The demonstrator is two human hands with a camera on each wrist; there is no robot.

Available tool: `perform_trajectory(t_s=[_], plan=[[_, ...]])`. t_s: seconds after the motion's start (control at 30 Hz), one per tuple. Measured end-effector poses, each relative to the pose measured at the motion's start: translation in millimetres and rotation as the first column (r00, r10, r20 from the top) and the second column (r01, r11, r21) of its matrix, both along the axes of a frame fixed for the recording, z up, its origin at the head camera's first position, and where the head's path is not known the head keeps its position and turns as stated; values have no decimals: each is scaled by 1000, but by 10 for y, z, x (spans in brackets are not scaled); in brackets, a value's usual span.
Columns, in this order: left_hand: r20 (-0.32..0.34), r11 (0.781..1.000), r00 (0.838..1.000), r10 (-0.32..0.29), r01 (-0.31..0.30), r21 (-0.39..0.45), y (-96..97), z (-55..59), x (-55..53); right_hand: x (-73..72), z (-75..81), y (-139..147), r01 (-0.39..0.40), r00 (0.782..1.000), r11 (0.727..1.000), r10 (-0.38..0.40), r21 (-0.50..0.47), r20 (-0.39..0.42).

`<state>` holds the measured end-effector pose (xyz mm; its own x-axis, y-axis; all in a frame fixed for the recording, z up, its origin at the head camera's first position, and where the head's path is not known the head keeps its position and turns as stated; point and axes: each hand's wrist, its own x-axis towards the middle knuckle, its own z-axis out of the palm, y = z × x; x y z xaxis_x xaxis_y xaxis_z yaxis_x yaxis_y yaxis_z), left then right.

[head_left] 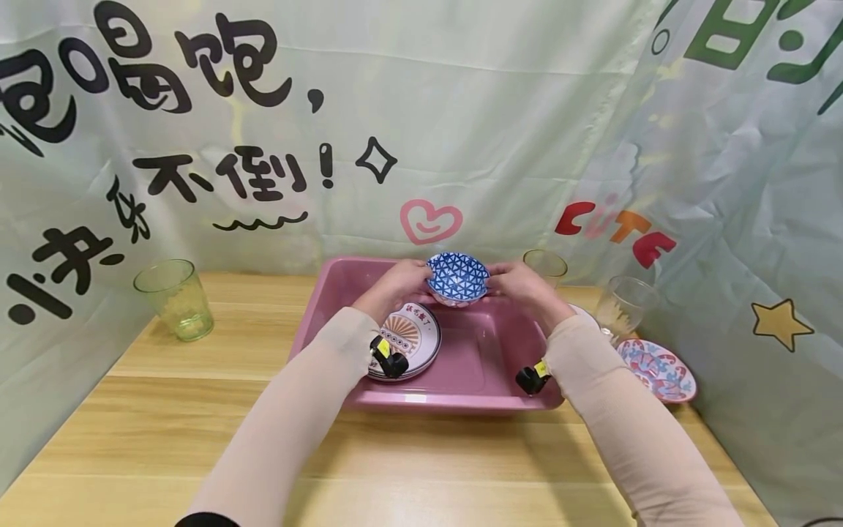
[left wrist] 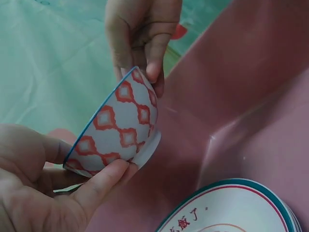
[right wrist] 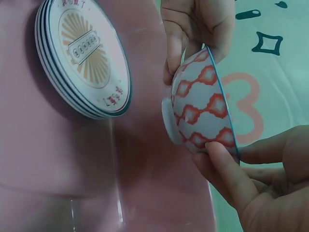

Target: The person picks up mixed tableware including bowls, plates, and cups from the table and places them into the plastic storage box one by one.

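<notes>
Both hands hold one small bowl above the back of a pink basin. Its inside carries a blue-and-white triangle pattern; the outside is white with red diamond shapes and a blue rim. My left hand pinches the bowl's left side, thumb and fingers on rim and wall. On the opposite side my right hand pinches it the same way, as the right wrist view shows. A stack of white plates with a sunburst print lies in the basin's left part, below my left wrist.
A green glass stands on the table left of the basin. To the right are a clear glass, a yellowish-rimmed glass and a red-and-blue patterned plate. A printed cloth hangs behind.
</notes>
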<state>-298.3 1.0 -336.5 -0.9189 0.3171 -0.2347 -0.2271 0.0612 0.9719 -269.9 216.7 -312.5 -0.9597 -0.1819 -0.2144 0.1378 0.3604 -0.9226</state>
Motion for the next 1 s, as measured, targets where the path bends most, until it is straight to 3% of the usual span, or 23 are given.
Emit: perform_trajectory(t_s=[0.13, 0.3, 0.43, 0.53, 0.77, 0.9, 0.97, 1.0], plan=[[-16, 999, 1000, 10, -11, -44, 59, -62, -36, -35, -57, -4, 37, 999, 999, -37, 33, 1], [-43, 996, 999, 28, -31, -85, 157, -132, -54, -47, -121, 16, 83, 997, 986, -83, 148, -7], [-73, 991, 997, 37, -46, -124, 240, -210, -63, -76, -185, 40, 97, 995, 985, -100, 143, 18], [-93, 984, 995, 38, -54, -172, 277, -272, -58, -96, -233, 37, 95, 994, 984, -101, 148, 32], [-152, 961, 987, 43, -82, -263, 337, -380, -73, -113, -302, 22, 93, 995, 960, -102, 264, 18], [-167, 942, 986, 20, -75, -328, 377, -420, -106, -116, -312, 47, 71, 997, 904, -65, 422, -29], [-180, 917, 984, -4, -68, -394, 396, -432, -124, -120, -311, 57, 56, 998, 850, -28, 524, -60], [-190, 897, 982, -22, -64, -437, 402, -436, -130, -121, -308, 58, 41, 997, 808, 4, 588, -76]])
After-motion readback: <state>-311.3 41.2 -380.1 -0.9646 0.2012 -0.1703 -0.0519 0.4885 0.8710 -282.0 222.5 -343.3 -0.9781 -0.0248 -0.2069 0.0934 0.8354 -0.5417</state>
